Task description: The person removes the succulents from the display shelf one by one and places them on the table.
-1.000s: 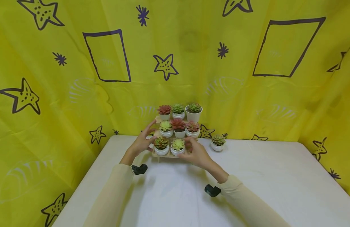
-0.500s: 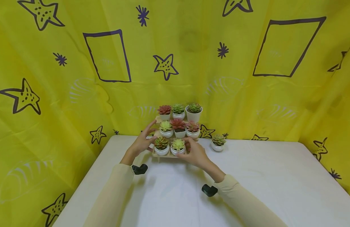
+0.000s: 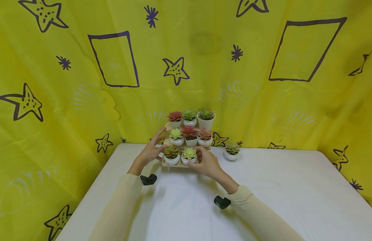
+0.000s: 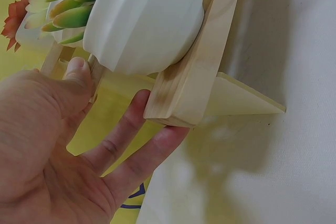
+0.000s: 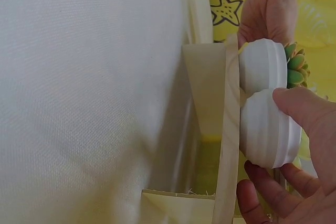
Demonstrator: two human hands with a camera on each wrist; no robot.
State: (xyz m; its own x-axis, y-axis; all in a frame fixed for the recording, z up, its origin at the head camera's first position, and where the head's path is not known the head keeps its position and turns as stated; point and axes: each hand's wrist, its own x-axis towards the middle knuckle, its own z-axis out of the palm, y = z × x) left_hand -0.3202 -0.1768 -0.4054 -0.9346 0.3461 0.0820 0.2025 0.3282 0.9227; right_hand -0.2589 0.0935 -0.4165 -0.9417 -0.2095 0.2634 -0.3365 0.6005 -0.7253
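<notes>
A three-tier wooden stand (image 3: 177,165) bears rows of small potted succulents. On its lowest tier, my right hand (image 3: 209,164) grips a white pot with a pale green succulent (image 3: 189,154). The right wrist view shows the thumb on one side of that pot (image 5: 265,129) and fingertips on the other. Beside it, nearly touching, sits another white pot with a green-and-orange succulent (image 3: 171,154). My left hand (image 3: 148,154) is at the stand's left end. Its fingers are extended, touching the end of the lowest shelf (image 4: 184,85), with the thumb against a higher shelf.
One green succulent in a white pot (image 3: 232,152) stands on the white table (image 3: 279,194), right of the stand. Behind is a yellow curtain (image 3: 204,77) with drawn stars. Red, pink and green succulents fill the middle and top tiers, including a red one (image 3: 175,117).
My right wrist and forearm have shifted slightly left, the hand staying on the same pot. The left hand and the plants look unmoved.
</notes>
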